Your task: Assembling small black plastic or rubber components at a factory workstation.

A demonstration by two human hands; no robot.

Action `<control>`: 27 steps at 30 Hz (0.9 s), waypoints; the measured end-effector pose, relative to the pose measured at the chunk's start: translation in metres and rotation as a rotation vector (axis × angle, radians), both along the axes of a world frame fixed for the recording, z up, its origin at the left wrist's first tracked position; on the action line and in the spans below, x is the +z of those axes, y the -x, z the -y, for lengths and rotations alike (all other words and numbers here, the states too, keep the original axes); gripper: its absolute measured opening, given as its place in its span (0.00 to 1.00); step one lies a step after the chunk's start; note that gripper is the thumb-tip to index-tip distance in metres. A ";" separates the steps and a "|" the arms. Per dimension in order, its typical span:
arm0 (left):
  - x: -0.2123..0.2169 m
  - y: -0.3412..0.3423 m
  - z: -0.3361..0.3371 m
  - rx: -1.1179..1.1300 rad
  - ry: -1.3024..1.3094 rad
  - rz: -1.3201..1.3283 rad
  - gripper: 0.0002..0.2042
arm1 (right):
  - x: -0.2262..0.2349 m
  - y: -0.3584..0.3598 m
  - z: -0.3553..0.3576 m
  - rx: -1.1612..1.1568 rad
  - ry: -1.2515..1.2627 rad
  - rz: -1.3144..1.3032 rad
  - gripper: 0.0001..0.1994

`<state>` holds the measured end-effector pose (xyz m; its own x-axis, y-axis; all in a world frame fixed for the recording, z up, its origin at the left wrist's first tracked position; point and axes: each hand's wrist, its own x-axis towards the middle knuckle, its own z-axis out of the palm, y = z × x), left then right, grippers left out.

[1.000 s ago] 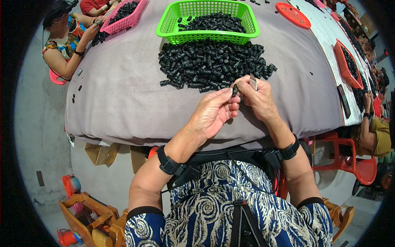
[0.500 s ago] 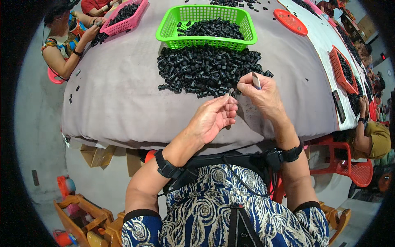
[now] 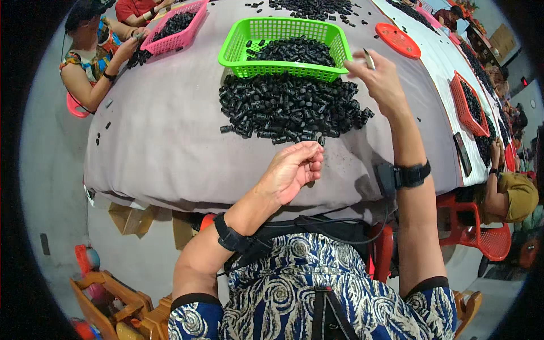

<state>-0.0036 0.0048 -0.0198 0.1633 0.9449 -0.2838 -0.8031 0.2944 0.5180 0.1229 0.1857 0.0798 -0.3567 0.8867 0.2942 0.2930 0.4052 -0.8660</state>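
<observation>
A heap of small black plastic cylindrical parts (image 3: 289,105) lies on the grey cloth. Behind it, touching its far edge, stands a bright green basket (image 3: 266,71) partly filled with the same parts. My left hand (image 3: 292,170) is at the heap's near edge, palm turned up, fingers curled and thumb pinched to the forefinger. A dark part shows by those fingertips; whether they grip it is unclear. My right hand (image 3: 382,82) is raised at the basket's right front corner, closed on a slim, pointed knife blade (image 3: 369,60). Anything else in its fingertips is too small to tell.
A red-orange tray (image 3: 398,41) lies at the far right, with an orange basket (image 3: 469,105) of black parts beyond it. On the left, a person (image 3: 90,73) works beside a pink basket (image 3: 180,39). Red chairs (image 3: 484,235) stand right of the table.
My right hand has moved from beside my left hand, up and away to the green basket's right corner, still carrying the blade. My left hand has stayed almost in place.
</observation>
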 end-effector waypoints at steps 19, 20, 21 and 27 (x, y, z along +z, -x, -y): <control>0.001 -0.004 0.001 -0.035 0.040 -0.026 0.07 | -0.074 -0.089 -0.014 0.065 -0.296 0.541 0.15; 0.001 -0.004 0.001 -0.036 0.040 -0.029 0.07 | -0.072 -0.088 -0.014 0.085 -0.296 0.596 0.14; 0.002 -0.004 0.001 -0.037 0.040 -0.033 0.07 | -0.071 -0.088 -0.014 0.104 -0.296 0.652 0.14; 0.002 -0.003 0.002 -0.039 0.042 -0.048 0.07 | -0.062 -0.085 -0.003 0.092 -0.347 0.735 0.10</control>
